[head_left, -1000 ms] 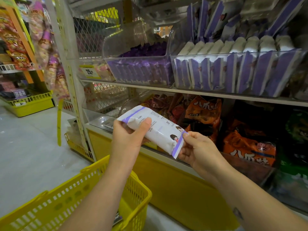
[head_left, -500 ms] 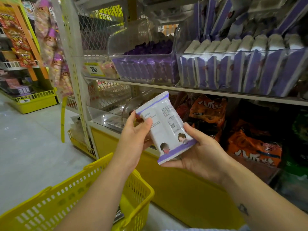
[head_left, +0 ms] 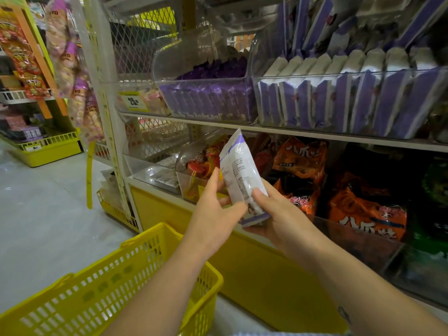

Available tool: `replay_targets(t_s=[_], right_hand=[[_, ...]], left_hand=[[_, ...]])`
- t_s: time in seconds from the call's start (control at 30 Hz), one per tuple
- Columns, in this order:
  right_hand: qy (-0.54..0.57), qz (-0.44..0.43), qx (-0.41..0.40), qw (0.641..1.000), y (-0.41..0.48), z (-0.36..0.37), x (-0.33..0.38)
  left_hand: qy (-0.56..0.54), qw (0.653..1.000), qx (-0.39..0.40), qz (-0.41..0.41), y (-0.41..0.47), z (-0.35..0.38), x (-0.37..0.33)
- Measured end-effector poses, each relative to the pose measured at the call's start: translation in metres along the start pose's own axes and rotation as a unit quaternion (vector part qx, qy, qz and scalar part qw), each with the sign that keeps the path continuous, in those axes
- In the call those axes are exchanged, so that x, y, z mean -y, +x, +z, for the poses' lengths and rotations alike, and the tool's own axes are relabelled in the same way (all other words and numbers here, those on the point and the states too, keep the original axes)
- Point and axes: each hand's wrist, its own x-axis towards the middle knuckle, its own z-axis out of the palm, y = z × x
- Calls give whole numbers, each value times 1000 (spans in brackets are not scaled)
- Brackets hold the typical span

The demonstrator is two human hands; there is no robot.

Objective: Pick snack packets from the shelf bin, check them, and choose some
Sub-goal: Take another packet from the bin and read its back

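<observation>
Head view: the white-and-purple snack packet stands nearly upright in front of the lower shelf, below the clear shelf bin. The right hand is curled round its bottom end, and the left hand pinches its left edge. To check it properly I'd grip only the edges so the print stays uncovered. The yellow basket sits close below.

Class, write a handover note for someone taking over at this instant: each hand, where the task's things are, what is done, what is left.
Left hand: holds the snack packet by its left edge.
Right hand: grips the packet's lower end.
Packet: nearly upright between both hands; matching packets fill the clear bin above right.
Yellow basket: low at the left.
Done: one packet out, under check.
Left: decide on it, then pick more.
</observation>
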Motion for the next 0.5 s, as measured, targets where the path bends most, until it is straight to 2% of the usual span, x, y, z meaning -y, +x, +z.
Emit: replay_targets(t_s=[0.13, 0.4, 0.5], right_hand=[[-47, -4, 15, 999, -1, 2, 0], [-47, 5, 37, 998, -2, 0, 0], [-47, 0, 46, 998, -2, -1, 0]], left_hand=[[-15, 999, -17, -26, 3, -4, 0], [-124, 990, -22, -62, 7, -14, 3], [-133, 989, -8, -57, 7, -18, 0]])
